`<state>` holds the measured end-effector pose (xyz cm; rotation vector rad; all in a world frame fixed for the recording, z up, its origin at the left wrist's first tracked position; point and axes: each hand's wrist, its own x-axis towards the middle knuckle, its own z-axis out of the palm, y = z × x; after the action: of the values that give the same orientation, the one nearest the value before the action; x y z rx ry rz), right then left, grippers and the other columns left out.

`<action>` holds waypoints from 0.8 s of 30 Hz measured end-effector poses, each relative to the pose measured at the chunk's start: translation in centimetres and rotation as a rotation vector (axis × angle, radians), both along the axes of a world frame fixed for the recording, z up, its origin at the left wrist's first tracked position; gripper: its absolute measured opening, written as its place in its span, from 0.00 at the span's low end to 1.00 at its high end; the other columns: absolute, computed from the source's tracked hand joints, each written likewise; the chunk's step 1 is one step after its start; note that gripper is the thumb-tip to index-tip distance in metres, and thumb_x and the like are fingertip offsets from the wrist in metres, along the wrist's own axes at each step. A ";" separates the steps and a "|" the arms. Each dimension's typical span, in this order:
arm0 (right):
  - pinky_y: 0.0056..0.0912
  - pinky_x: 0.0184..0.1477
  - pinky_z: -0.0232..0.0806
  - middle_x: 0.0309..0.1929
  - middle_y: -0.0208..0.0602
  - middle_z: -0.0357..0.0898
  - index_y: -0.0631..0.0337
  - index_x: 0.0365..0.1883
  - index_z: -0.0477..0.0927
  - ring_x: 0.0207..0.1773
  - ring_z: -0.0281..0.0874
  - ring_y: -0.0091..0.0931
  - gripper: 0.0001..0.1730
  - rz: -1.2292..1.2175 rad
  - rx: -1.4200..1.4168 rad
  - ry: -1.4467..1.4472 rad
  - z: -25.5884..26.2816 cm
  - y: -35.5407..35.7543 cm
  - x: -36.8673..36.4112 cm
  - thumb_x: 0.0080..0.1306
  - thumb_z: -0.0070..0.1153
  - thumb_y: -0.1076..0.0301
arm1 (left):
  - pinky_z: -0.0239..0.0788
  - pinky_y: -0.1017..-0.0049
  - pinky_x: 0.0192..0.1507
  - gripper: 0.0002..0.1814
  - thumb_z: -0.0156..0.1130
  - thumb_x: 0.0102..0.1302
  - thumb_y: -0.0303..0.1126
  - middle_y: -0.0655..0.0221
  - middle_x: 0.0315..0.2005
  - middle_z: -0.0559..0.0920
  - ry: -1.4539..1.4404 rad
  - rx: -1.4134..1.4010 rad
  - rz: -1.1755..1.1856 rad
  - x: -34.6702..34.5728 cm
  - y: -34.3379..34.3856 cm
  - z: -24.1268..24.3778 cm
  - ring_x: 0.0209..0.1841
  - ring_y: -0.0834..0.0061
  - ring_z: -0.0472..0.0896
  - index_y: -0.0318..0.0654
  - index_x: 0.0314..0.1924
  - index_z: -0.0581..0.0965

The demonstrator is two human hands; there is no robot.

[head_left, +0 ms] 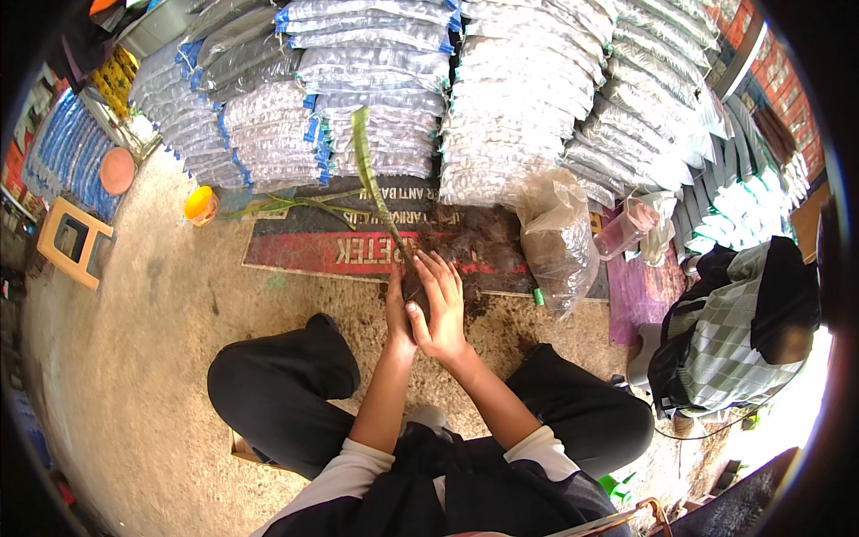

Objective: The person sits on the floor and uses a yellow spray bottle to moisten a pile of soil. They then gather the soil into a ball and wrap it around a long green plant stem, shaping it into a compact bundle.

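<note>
Between my two hands is a dark, soil-like clump (415,288), pressed from both sides. My left hand (397,312) cups its left side, mostly hidden behind the right. Over its top and right side lies my right hand (437,309), fingers stretched forward. A long green strap-like leaf (376,191) rises from the clump and leans away to the left. Beyond my hands, dark loose fibrous material (493,245) is heaped on a printed banner (302,252) spread on the floor. More cut green leaves (302,203) rest on the banner's far left part.
A clear plastic bag of brown material (560,248) stands right of the heap, beside a clear plastic jar (621,231). Stacked filled plastic sacks (376,87) form a wall ahead. A person (725,329) sits at right. Leftward are a yellow tub (201,205) and a plastic stool (95,258).
</note>
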<state>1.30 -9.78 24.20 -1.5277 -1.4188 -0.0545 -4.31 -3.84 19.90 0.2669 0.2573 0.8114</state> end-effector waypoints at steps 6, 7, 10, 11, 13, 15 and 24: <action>0.47 0.63 0.45 0.55 0.47 0.67 0.65 0.51 0.69 0.60 0.60 0.42 0.26 -0.018 0.032 -0.017 0.1 -0.1 0.3 0.56 0.52 0.62 | 0.65 0.70 0.51 0.29 0.36 0.68 0.53 0.62 0.43 0.75 0.129 -0.088 0.002 -0.3 -0.5 1.1 0.48 0.69 0.73 0.34 0.49 0.69; 0.47 0.63 0.46 0.54 0.47 0.67 0.65 0.51 0.69 0.60 0.61 0.42 0.26 -0.014 0.048 -0.024 0.1 -0.1 0.2 0.55 0.52 0.62 | 0.64 0.69 0.52 0.28 0.36 0.68 0.52 0.61 0.44 0.74 0.035 -0.063 -0.026 -0.2 -0.4 1.2 0.48 0.68 0.73 0.33 0.49 0.69; 0.43 0.60 0.51 0.53 0.46 0.68 0.66 0.50 0.70 0.57 0.65 0.39 0.24 -0.018 0.108 -0.049 0.1 -0.1 -0.4 0.55 0.51 0.65 | 0.63 0.69 0.54 0.27 0.37 0.68 0.50 0.59 0.45 0.74 -0.153 -0.016 -0.084 0.0 -0.5 1.5 0.49 0.67 0.72 0.31 0.49 0.69; 0.42 0.59 0.51 0.52 0.46 0.68 0.66 0.50 0.70 0.56 0.65 0.39 0.24 -0.023 0.107 -0.053 0.1 -0.2 -0.4 0.56 0.50 0.66 | 0.63 0.69 0.54 0.26 0.38 0.68 0.49 0.59 0.45 0.75 -0.155 -0.021 -0.082 -0.2 -0.6 1.4 0.49 0.68 0.72 0.31 0.49 0.70; 0.41 0.58 0.52 0.52 0.46 0.69 0.66 0.50 0.70 0.55 0.66 0.38 0.23 -0.033 0.107 -0.063 -0.1 -0.4 -0.4 0.56 0.48 0.67 | 0.63 0.69 0.54 0.25 0.39 0.68 0.47 0.59 0.45 0.75 -0.160 -0.031 -0.081 -0.4 -0.7 1.1 0.50 0.68 0.72 0.31 0.49 0.70; 0.40 0.58 0.52 0.51 0.45 0.70 0.65 0.51 0.70 0.54 0.67 0.38 0.22 -0.045 0.100 -0.116 0.0 -0.4 -0.6 0.57 0.47 0.68 | 0.63 0.69 0.54 0.24 0.39 0.68 0.47 0.62 0.43 0.76 -0.088 -0.081 -0.067 -0.6 0.0 0.3 0.49 0.70 0.73 0.33 0.47 0.72; 0.40 0.58 0.52 0.53 0.47 0.67 0.67 0.51 0.69 0.57 0.63 0.40 0.21 -0.041 0.082 0.072 0.3 -0.3 -0.6 0.60 0.46 0.68 | 0.68 0.74 0.39 0.20 0.42 0.68 0.45 0.67 0.34 0.78 0.281 0.179 0.135 -1.1 0.8 0.0 0.35 0.76 0.76 0.34 0.40 0.73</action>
<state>0.68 -10.05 24.45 -1.4770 -1.3128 -0.0817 -5.41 -3.06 19.86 0.5384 0.4709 0.9324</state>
